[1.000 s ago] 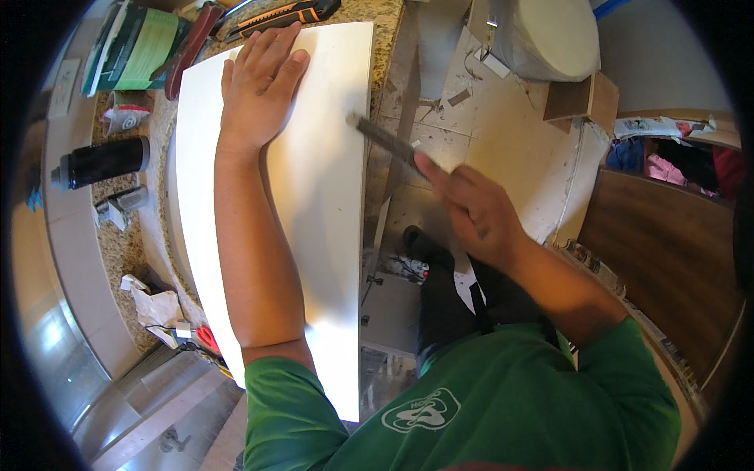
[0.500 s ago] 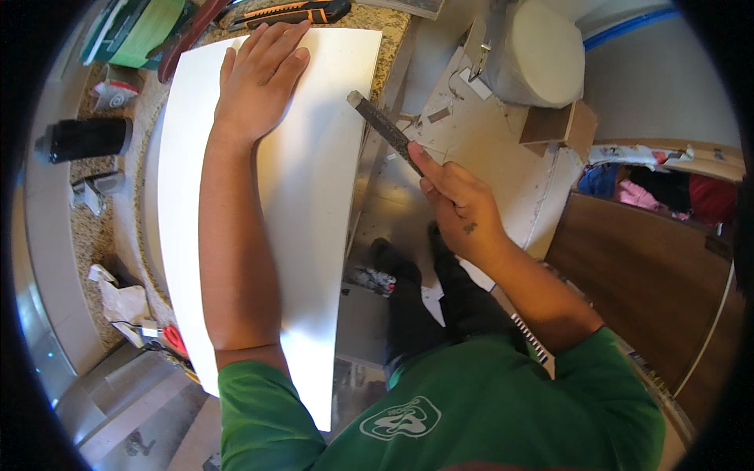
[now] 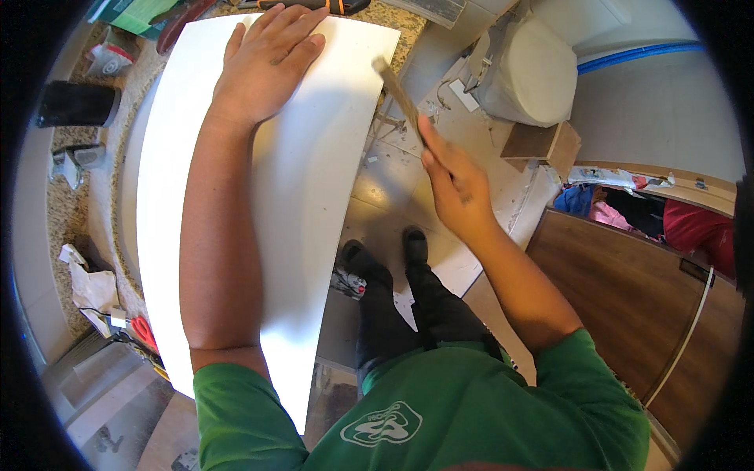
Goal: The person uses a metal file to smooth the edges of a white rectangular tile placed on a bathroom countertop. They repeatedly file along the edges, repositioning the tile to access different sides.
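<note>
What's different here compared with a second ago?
The right hand has carried the flat file-like tool along the white panel's right edge toward its far corner. The tool is blurred, so it is in motion. Nothing was picked up or let go. The left hand stays pressed flat on the far end of the panel.

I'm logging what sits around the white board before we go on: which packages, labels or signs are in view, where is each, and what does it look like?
Green package: top left on the speckled counter, flat, green, partly cut off by the picture edge.
Small white packet: left of the white board, crumpled, white with red marks.
Paper label: on the floor beside the toilet, small white rectangle.
Shirt emblem: on the green shirt, white oval outline.
No screens show.
</note>
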`<state>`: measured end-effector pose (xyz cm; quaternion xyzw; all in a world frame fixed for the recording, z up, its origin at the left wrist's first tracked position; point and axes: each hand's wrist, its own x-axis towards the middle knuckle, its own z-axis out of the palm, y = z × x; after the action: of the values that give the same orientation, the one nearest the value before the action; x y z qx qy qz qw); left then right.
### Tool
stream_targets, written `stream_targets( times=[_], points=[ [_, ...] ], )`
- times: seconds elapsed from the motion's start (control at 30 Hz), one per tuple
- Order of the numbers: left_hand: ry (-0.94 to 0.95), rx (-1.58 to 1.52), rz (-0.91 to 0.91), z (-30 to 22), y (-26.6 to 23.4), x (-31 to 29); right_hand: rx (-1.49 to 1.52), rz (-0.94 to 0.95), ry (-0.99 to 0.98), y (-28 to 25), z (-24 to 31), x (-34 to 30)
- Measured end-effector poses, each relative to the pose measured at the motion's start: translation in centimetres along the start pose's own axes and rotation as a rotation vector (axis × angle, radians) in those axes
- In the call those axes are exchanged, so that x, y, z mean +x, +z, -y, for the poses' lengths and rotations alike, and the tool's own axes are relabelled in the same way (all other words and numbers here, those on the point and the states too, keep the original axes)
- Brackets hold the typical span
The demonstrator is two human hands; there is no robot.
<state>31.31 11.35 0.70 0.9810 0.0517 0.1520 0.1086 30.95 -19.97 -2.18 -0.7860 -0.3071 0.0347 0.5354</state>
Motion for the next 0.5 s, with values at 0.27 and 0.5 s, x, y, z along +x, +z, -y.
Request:
stream_targets(
  times=[0.27, 0.5],
  points=[
    [0.0, 0.021, -0.007, 0.0, -0.1, 0.1, -0.044, 0.058, 0.05, -0.5, -1.7, 6.2],
    [0.041, 0.086, -0.032, 0.6, 0.3, 0.0, -0.072, 0.176, 0.109, -1.8, 2.6, -3.9]
  ],
)
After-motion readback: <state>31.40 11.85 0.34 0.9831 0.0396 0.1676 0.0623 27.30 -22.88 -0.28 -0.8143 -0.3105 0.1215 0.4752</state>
